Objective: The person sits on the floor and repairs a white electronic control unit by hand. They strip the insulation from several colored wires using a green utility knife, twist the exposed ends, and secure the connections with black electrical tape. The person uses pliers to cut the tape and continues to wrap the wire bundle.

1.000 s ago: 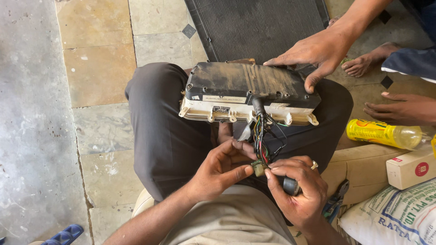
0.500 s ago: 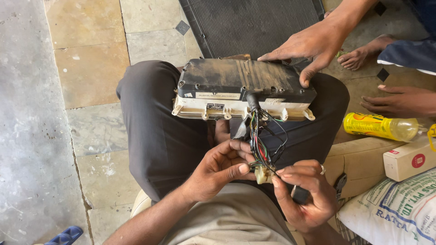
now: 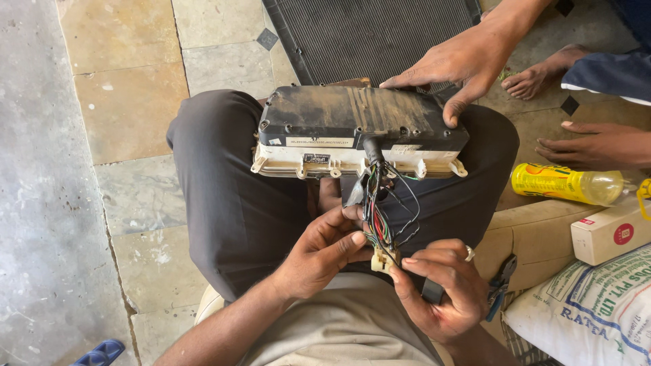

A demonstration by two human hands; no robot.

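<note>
Small connector (image 3: 380,261) on wire bundle (image 3: 377,217) pinched btwn left hand (image 3: 325,252) & right hand (image 3: 441,291) fingertips, both closed on it.

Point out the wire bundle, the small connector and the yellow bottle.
wire bundle (image 3: 377,210), head view, middle of the strands
small connector (image 3: 380,261), head view, pale body
yellow bottle (image 3: 550,181), head view, yellow label

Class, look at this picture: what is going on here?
A seated person has a dusty black-and-cream instrument cluster on their lap. Their left hand and right hand pinch the small cream connector at the end of its coloured wire bundle. Another person's hand steadies the cluster's far edge.
</note>
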